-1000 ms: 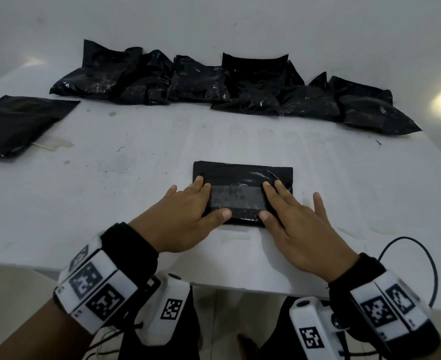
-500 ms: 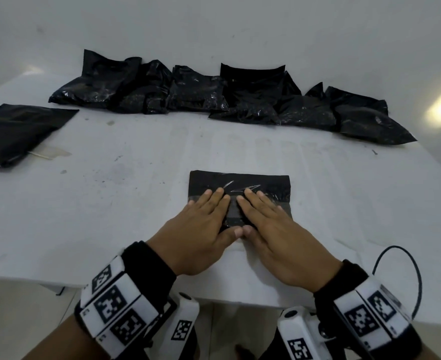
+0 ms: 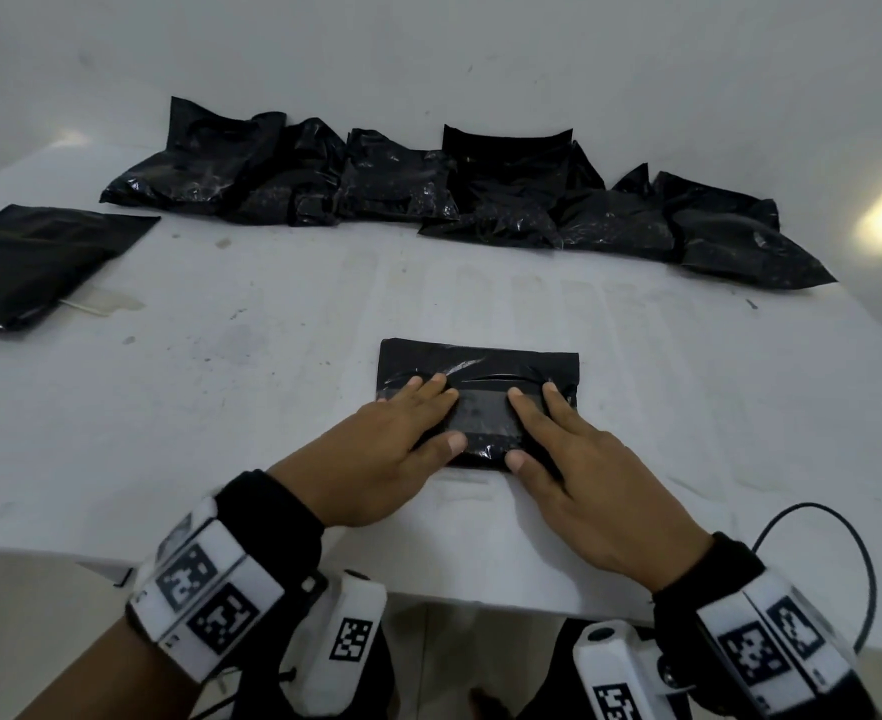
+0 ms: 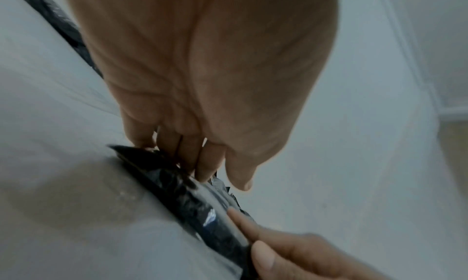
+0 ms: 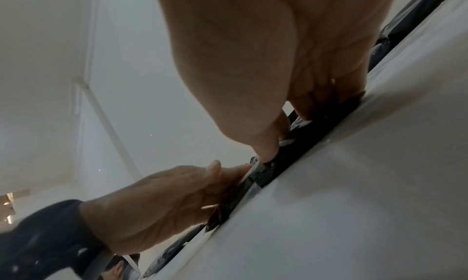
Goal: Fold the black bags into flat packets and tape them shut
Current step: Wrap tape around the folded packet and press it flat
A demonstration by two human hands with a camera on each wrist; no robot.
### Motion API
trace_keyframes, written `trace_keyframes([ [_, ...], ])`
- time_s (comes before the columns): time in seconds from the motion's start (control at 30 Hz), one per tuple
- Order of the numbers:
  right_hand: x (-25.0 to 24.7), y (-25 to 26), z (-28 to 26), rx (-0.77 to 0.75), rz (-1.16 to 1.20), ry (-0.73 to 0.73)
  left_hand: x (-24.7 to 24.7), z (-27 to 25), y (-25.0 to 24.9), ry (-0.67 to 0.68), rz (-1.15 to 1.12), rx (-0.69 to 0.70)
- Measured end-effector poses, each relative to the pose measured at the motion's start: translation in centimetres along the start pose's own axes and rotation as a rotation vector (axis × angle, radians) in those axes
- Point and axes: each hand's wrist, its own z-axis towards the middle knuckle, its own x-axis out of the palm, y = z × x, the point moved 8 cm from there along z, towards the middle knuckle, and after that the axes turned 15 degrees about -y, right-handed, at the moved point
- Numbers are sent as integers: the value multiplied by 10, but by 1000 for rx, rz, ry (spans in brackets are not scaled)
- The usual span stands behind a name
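A folded black packet (image 3: pixel 480 363) lies flat near the table's front edge, with a strip of clear tape (image 3: pixel 485 415) across its top. My left hand (image 3: pixel 402 433) lies flat on the packet's left half, fingers straight and pressing down. On the right half my right hand (image 3: pixel 558 444) presses the same way. The two thumbs sit apart at the packet's near edge. In the left wrist view the left fingers (image 4: pixel 202 158) rest on the packet (image 4: pixel 200 208). In the right wrist view the right thumb (image 5: pixel 266 146) presses the packet (image 5: pixel 291 158).
Several crumpled black bags (image 3: pixel 454 194) lie in a row along the table's far edge by the wall. One flat black bag (image 3: pixel 28 262) rests at the far left with a small tape scrap (image 3: pixel 95 304) beside it. A black cable (image 3: pixel 844 553) loops off the table's right front edge.
Both hands were together at the packet's middle half a second ago; they have slid apart along the tape, left hand leftward and right hand rightward.
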Motion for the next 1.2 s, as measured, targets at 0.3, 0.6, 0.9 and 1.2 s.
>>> trace_keyframes([
  [0.3, 4, 3, -3, -13, -64, 9, -10, -13, 4, 7, 61, -85],
  [0.6, 8, 3, -6, 25, -11, 109, -10, -2, 24, 44, 119, -108],
  [0.9, 11, -5, -7, 54, -162, 162, -17, -1, 20, -1, 112, -111],
  [1.2, 3, -8, 1, 38, -21, 110, -25, 4, 12, -130, 221, -35],
])
